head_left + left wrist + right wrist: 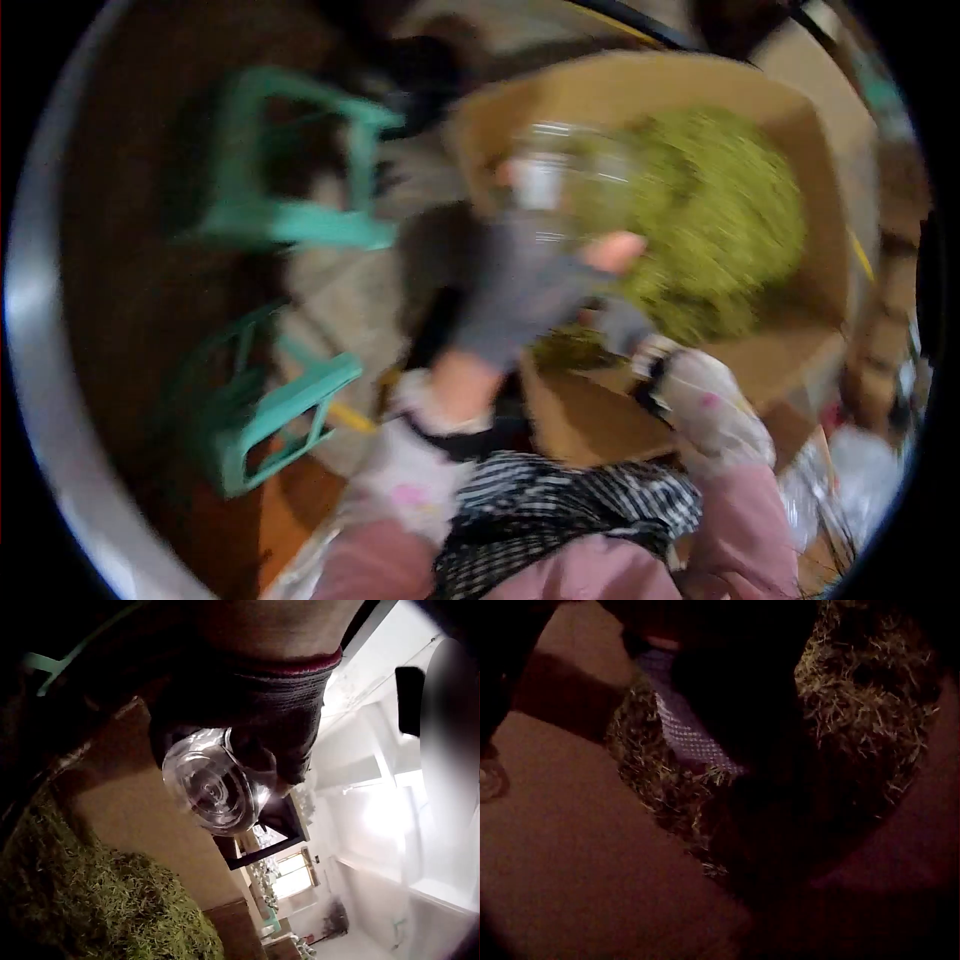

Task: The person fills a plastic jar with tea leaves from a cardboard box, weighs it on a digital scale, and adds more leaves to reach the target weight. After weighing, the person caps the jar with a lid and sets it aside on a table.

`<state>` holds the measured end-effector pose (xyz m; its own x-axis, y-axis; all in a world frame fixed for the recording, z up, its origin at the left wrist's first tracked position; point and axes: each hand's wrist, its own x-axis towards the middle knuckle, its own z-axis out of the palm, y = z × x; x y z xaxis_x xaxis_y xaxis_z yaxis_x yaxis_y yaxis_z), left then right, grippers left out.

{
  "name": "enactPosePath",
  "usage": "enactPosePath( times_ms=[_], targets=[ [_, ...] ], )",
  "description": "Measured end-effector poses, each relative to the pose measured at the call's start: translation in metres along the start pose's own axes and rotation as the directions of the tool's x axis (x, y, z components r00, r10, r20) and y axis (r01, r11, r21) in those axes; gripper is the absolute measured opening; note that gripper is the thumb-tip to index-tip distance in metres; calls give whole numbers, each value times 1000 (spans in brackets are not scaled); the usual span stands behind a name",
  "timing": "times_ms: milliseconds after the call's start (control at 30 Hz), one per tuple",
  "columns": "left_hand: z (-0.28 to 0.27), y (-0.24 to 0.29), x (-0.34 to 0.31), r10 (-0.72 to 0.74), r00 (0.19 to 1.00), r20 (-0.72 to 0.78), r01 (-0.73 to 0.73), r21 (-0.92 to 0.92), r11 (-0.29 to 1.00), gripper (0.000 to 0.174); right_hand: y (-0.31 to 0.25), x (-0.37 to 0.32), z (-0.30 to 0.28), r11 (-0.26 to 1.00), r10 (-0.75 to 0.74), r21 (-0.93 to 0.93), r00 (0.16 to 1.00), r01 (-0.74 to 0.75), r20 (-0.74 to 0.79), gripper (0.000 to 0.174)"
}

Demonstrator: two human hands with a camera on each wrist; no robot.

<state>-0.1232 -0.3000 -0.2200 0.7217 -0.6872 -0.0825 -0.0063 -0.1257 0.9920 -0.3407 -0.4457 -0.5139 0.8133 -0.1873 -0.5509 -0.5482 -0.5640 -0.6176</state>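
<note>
My left hand [530, 280], in a grey fingerless glove, grips a clear plastic jar [545, 180] over the left side of a cardboard box [580, 90]. In the left wrist view the round ribbed end of the jar [214, 784] faces the camera. A large heap of dry yellow-green leaf shreds [720, 210] fills much of the box. My right hand [620, 325], also gloved in grey, is low at the near side of the heap. In the dark right wrist view, leaf shreds [870, 712] surround this glove; its fingers are hidden, so I cannot tell whether they hold any.
Two green plastic stools [300, 220] [285, 420] stand to the left of the box. A checked black-and-white cloth [570, 500] covers my lap. Clear plastic bags [860, 470] lie at the right. The head view is blurred.
</note>
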Motion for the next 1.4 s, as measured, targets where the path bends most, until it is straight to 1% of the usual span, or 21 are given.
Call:
enactPosePath(
  times_ms=[100, 167, 200, 233, 267, 333, 367, 433, 533, 633, 667, 733, 833, 867, 933, 1033, 1167, 1200, 1267, 1300, 1400],
  targets=[
    [16, -46, 0, 175, 977, -120, -160, 127, 979, 109, 0, 10, -26, 983, -126, 130, 991, 131, -40, 51],
    [28, -75, 10, 218, 968, -123, -183, 247, 952, 114, 28, 38, -38, 917, -217, 308, 965, 253, -146, 60],
    [21, -62, 9, 258, 961, -100, -230, 235, 944, 110, 17, 34, -71, 963, -214, 103, 938, 250, -272, 68],
    [14, -57, 9, 105, 994, -38, -85, 349, 933, 109, 56, 69, -84, 886, -77, 435, 975, 162, -208, 68],
    [13, -53, 7, 110, 992, -69, -79, 354, 932, 109, 102, 104, -106, 709, 61, 705, 994, 21, -91, 69],
    [21, -48, 2, 58, 991, 121, -119, 584, 803, 119, 59, 78, -150, 779, 75, 618, 962, 108, -262, 64],
    [27, -52, 2, 57, 994, 97, -103, 588, 803, 119, 38, 71, -166, 785, 59, 602, 949, 148, -311, 63],
    [44, -64, 7, -48, 969, 243, -157, 753, 639, 133, -7, 59, -193, 768, 13, 593, 920, 241, -391, 60],
    [67, -65, 4, 5, 969, 248, -210, 809, 548, 137, -67, 34, -220, 763, -66, 541, 876, 353, -479, 58],
    [72, -49, -4, -44, 956, 288, -230, 839, 493, 138, -70, 37, -236, 882, -202, 255, 806, 397, -556, 56],
    [77, -60, -1, -17, 966, 257, -217, 850, 480, 139, -89, 19, -237, 874, -262, 190, 763, 447, -591, 54],
    [89, -84, 3, 35, 981, 193, -188, 869, 458, 142, -117, 3, -239, 819, -92, 418, 809, 393, -581, 54],
    [91, -82, -8, -82, 989, 122, -48, 796, 603, 147, -158, -38, -221, 842, -55, 432, 848, 323, -528, 53],
    [84, -80, -23, 13, 995, 99, -80, 715, 694, 148, -167, -43, -216, 844, -32, 448, 860, 297, -509, 53],
    [84, -89, -43, 112, 992, 61, -125, 637, 760, 148, -116, -24, -225, 732, -255, 484, 851, 479, -458, 60],
    [100, -110, -47, 113, 994, 8, -84, 716, 693, 140, -127, -50, -223, 795, -97, 469, 844, 385, -528, 51],
    [110, -91, -54, 159, 987, -3, -103, 750, 654, 130, -93, -68, -226, 888, -117, 300, 803, 348, -584, 55],
    [116, -73, -57, 108, 986, 126, -165, 796, 583, 135, -96, -82, -227, 903, -116, 270, 794, 335, -596, 57],
    [117, -52, -71, 52, 963, 265, -254, 827, 501, 141, -25, -46, -232, 790, -139, 412, 788, 454, -600, 78],
    [119, -48, -79, 143, 967, 213, -255, 730, 634, 144, -25, -57, -234, 852, -143, 316, 765, 418, -627, 76],
    [126, -17, -92, 265, 948, 174, -314, 626, 713, 153, -41, -101, -227, 975, -223, -165, 746, 152, -628, 66]
  ],
)
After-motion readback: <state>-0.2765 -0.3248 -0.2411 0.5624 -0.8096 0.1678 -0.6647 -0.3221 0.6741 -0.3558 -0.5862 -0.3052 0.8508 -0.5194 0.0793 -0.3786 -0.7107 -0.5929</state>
